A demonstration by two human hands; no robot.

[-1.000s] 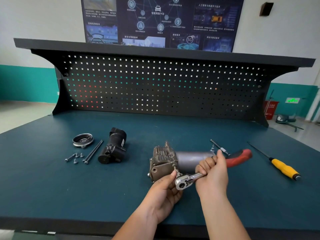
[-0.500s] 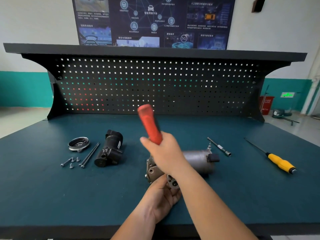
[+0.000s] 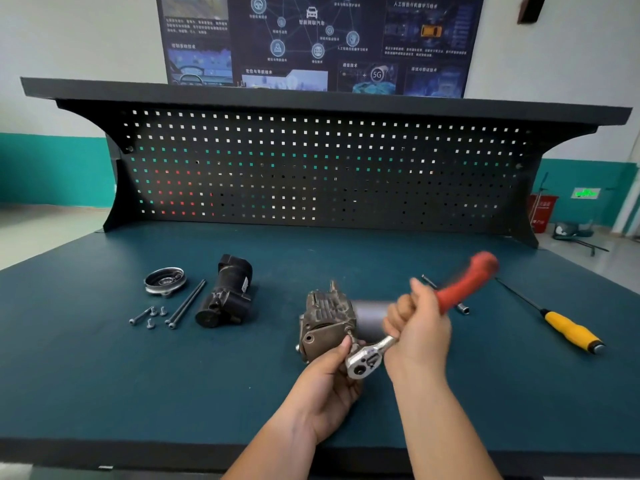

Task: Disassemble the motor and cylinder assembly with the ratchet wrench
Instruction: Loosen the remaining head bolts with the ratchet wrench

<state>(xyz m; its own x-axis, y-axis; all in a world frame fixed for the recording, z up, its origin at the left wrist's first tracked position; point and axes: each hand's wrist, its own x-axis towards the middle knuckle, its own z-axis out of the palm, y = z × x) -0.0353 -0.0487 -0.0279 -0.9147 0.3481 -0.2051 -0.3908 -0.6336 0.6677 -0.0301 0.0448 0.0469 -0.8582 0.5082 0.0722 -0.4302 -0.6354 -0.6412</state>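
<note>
left hand (image 3: 323,382) – clenched on motor assembly (image 3: 329,323) | right hand (image 3: 417,327) – grasping ratchet wrench (image 3: 367,360)

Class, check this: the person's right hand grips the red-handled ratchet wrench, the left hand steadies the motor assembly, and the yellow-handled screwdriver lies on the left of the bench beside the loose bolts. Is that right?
Not quite. The head view shows the yellow-handled screwdriver on the right of the bench, far from the loose bolts. The rest holds: the right hand grips the ratchet wrench and the left hand steadies the motor assembly.

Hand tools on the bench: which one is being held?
The red-handled ratchet wrench, gripped by the right hand; the yellow-handled screwdriver lies untouched at right.
</note>
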